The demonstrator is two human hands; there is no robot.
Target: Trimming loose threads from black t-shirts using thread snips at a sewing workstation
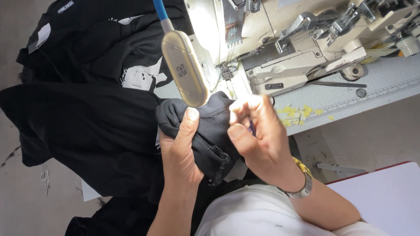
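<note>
The left hand (179, 150) is closed around a bunched fold of dark grey fabric (210, 126), thumb pressed up along its top, while the right hand (256, 135) pinches its fingertips together at the fabric's right side, holding a small dark object that is too hidden to identify. A metal wristwatch (302, 181) sits on the right wrist. The 1 gripped piece hangs just in front of the near edge of the sewing bench (385, 83), directly below the needle area (226, 70) of the 1 cream industrial sewing machine (306, 39). A gooseneck lamp (183, 65) with a blue stem and oval head hangs between the camera and the work, covering part of the machine bed and the top of the fabric. Scraps of yellow material (297, 113) lie scattered near the bench's front edge, right of the hands. A heap of black garments (87, 109), some with white print, spreads over the bench's left end and drapes down toward the floor (26, 192), crowding that side. To the right, the bench top is mostly bare past a thin metal tool (337, 84), and a white surface with a red edge (385, 196) stands at the lower right corner.
</note>
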